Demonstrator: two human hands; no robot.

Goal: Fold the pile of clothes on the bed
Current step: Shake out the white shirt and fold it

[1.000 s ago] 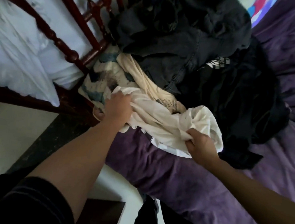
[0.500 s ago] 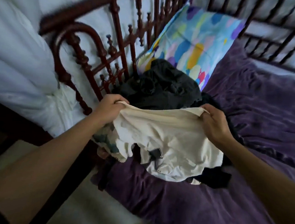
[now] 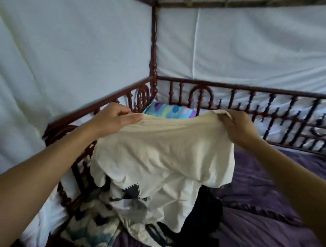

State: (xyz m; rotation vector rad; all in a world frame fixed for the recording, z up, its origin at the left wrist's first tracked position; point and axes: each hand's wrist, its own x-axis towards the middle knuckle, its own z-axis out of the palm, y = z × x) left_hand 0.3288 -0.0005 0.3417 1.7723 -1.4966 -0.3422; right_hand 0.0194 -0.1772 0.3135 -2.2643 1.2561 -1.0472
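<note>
A cream T-shirt with a dark print low on it hangs in the air in front of me. My left hand pinches its top edge at the left, and my right hand grips the top edge at the right. Below the shirt lies the pile: dark clothes and a white-and-blue patterned garment at the bed's left edge. The hanging shirt hides most of the pile.
The purple bedspread stretches to the right. A dark red wooden rail rings the bed, with white netting behind it. A colourful pillow leans in the far corner.
Both hands have lifted the cream shirt up off the pile and spread it wider. The view has tilted upward from the pile toward the bed rail and netting.
</note>
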